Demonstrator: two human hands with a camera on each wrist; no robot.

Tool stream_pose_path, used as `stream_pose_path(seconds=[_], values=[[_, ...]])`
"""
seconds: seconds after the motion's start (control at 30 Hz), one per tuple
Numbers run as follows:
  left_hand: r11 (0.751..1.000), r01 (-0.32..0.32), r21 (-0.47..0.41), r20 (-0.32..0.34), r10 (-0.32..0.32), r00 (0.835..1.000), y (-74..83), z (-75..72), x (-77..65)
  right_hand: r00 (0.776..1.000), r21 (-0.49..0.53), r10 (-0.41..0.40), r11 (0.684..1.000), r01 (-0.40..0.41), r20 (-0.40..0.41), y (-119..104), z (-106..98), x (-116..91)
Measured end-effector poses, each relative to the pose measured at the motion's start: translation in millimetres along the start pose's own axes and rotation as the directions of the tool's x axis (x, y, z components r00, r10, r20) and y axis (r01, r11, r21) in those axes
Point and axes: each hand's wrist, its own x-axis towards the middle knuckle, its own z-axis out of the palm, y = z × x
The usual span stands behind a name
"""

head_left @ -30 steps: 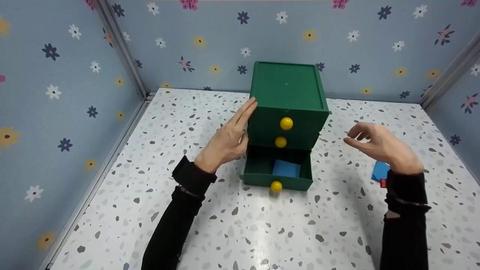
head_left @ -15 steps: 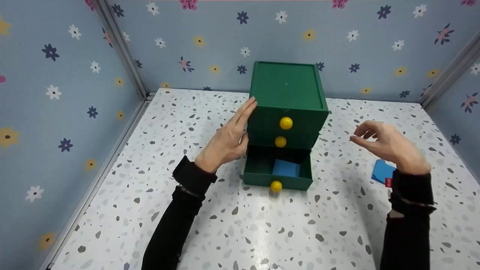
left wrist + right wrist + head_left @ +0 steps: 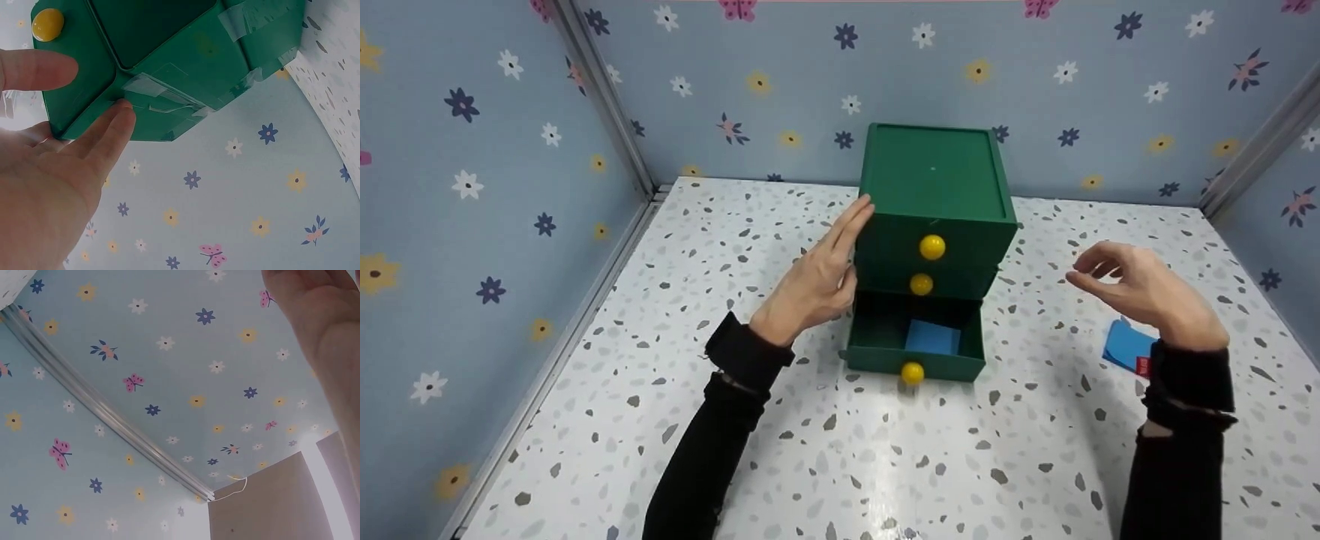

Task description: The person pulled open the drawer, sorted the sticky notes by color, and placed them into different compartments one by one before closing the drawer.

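A green drawer cabinet with yellow knobs stands near the back wall. Its bottom drawer is pulled out, and a flat blue piece lies inside. My left hand rests with straight fingers against the cabinet's left side; in the left wrist view its fingertips touch the taped green side. Off to the cabinet's right, my right hand hovers with loosely bent fingers, holding nothing. A folded blue item with a red tag lies on the table below it, partly hidden by the right sleeve.
The speckled white table runs up to flower-patterned walls at the back and both sides. Metal rails line the corners. Clear tape sticks to the cabinet's side.
My right hand has drifted a little to the right, uncovering more of the blue item with the red tag. The left hand and the cabinet stay where they were.
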Motion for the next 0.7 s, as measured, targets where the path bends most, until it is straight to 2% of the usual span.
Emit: stream_pose_path(seconds=[0.1,0.27,0.47,0.57,0.7], values=[[1.000,-0.002,0.010,-0.002,0.002,1.000,0.1,0.2,-0.2,1.000,0.011,0.027,1.000,-0.027,-0.009,8.7,-4.0,-2.3],[1.000,0.004,0.017,0.000,-0.004,1.000,0.9,0.0,-0.4,0.993,0.027,0.120,0.992,-0.120,-0.004,30.8,-9.8,-6.3],[1.000,0.012,0.027,0.006,-0.012,1.000,1.4,-0.6,-0.6,0.977,0.035,0.192,0.980,-0.196,0.094,63.9,-7.3,-2.3],[0.999,0.013,0.030,0.008,-0.013,1.000,1.5,-0.7,-0.7,0.959,0.013,0.230,0.972,-0.235,0.164,79.7,-2.0,1.9],[0.999,0.018,0.030,0.010,-0.018,1.000,1.1,-0.2,-0.9,0.920,-0.023,0.293,0.954,-0.298,0.260,98.1,5.6,6.8]])
